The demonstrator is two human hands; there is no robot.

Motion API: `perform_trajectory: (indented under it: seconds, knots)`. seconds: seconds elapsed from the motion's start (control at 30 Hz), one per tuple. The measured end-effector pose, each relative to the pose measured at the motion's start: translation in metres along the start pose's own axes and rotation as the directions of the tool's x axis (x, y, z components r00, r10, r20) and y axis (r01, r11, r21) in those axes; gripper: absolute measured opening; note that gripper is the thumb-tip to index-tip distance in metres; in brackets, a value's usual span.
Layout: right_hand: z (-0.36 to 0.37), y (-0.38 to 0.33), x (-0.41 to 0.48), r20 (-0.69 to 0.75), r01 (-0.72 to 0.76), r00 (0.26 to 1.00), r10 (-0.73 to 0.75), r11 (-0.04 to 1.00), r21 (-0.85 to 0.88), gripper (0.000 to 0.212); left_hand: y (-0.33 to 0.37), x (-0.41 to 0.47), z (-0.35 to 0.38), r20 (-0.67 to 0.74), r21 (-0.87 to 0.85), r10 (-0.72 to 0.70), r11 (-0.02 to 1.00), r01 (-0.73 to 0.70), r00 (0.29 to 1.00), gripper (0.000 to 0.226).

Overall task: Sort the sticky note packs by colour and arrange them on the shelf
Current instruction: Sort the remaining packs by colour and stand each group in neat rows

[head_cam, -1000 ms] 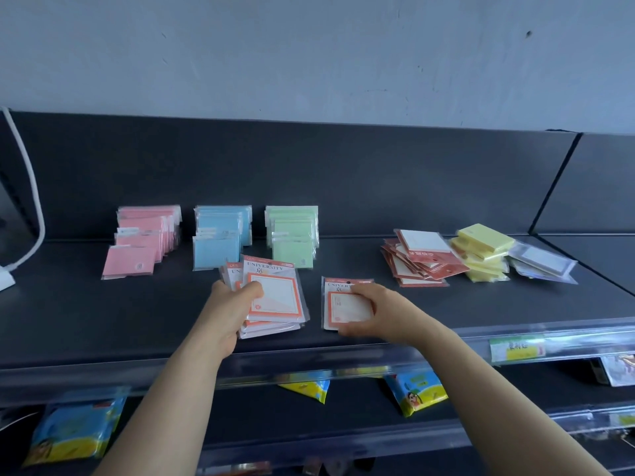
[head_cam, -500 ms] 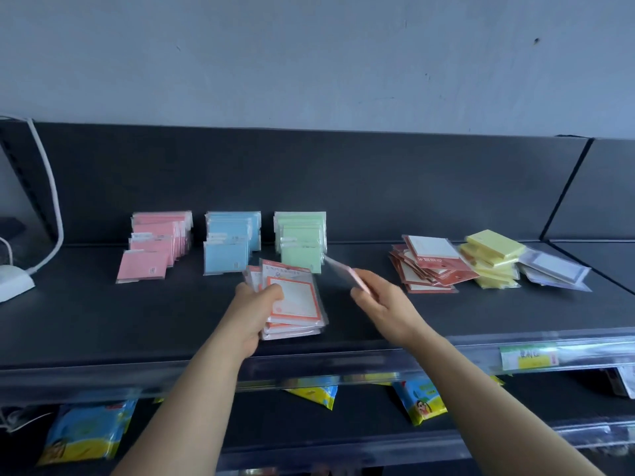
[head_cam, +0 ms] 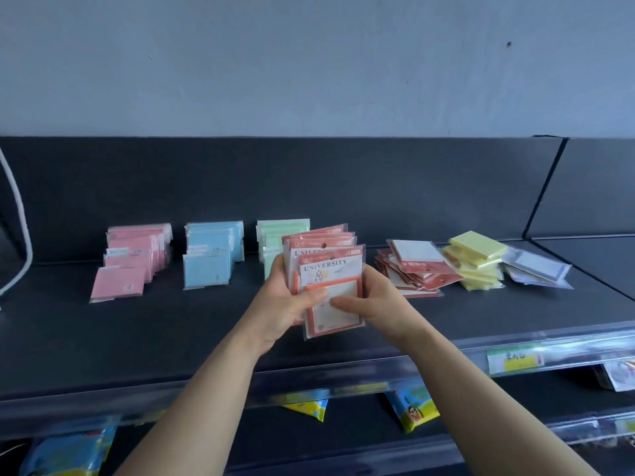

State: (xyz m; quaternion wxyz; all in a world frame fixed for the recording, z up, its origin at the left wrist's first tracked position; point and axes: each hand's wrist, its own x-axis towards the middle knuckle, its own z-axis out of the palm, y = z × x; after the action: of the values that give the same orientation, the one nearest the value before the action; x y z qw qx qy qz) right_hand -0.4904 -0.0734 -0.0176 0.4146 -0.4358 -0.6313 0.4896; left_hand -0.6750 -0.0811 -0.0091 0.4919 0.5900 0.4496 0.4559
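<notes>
Both hands hold a fanned stack of red-bordered "UNIVERSITY" sticky note packs [head_cam: 330, 273] upright above the dark shelf [head_cam: 171, 331]. My left hand [head_cam: 288, 300] grips the stack from the left, thumb across the front pack. My right hand [head_cam: 371, 300] pinches the front pack's right side. Behind stand rows of pink packs [head_cam: 134, 262], blue packs [head_cam: 213, 255] and green packs [head_cam: 275, 235], the green ones partly hidden by the held stack. To the right lie a loose pile of red packs [head_cam: 415, 269], yellow packs [head_cam: 477, 262] and white-blue packs [head_cam: 536, 269].
A white cable [head_cam: 17, 235] hangs at the far left. The shelf has a clear plastic front rail with a green-yellow price label [head_cam: 515, 360]. Blue and yellow snack bags [head_cam: 412, 407] hang on the lower shelf.
My right hand brought the single red-bordered pack over and joined it to the stack. My left hand lifted the stack off the shelf, upright, and both hands now hold it together.
</notes>
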Motion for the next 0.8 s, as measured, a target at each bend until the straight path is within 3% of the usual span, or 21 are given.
perform_trajectory:
  seconds: [0.1, 0.23, 0.33, 0.5, 0.67, 0.8]
  knots:
    - [-0.002, 0.006, 0.004, -0.067, -0.005, 0.998, 0.002, 0.999, -0.042, 0.041, -0.001, 0.005, 0.000, 0.074, 0.172, -0.029, 0.985, 0.016, 0.997, 0.062]
    - [-0.003, 0.020, 0.004, -0.031, -0.077, 0.997, 0.075, 0.996, -0.046, 0.053, -0.019, 0.005, 0.004, 0.049, 0.261, -0.108, 0.961, 0.091, 0.993, 0.082]
    - [0.000, 0.027, 0.005, -0.024, -0.114, 0.993, 0.113, 0.991, -0.067, 0.059, -0.023, 0.000, 0.015, 0.040, 0.320, -0.089, 0.945, 0.072, 0.995, 0.064]
    - [-0.003, 0.029, 0.017, -0.066, -0.138, 0.989, 0.129, 0.980, -0.143, 0.054, -0.024, 0.011, 0.021, 0.006, 0.362, -0.095, 0.928, 0.086, 0.995, 0.053]
    - [-0.012, 0.024, 0.041, -0.129, -0.129, 0.985, 0.115, 0.986, -0.108, 0.056, -0.027, 0.044, 0.030, -0.165, 0.341, -0.058, 0.933, 0.112, 0.985, 0.028]
    - [-0.024, 0.023, 0.071, -0.173, -0.148, 0.976, 0.130, 0.985, -0.094, 0.063, -0.024, 0.077, 0.046, -0.283, 0.312, -0.077, 0.935, 0.168, 0.956, 0.025]
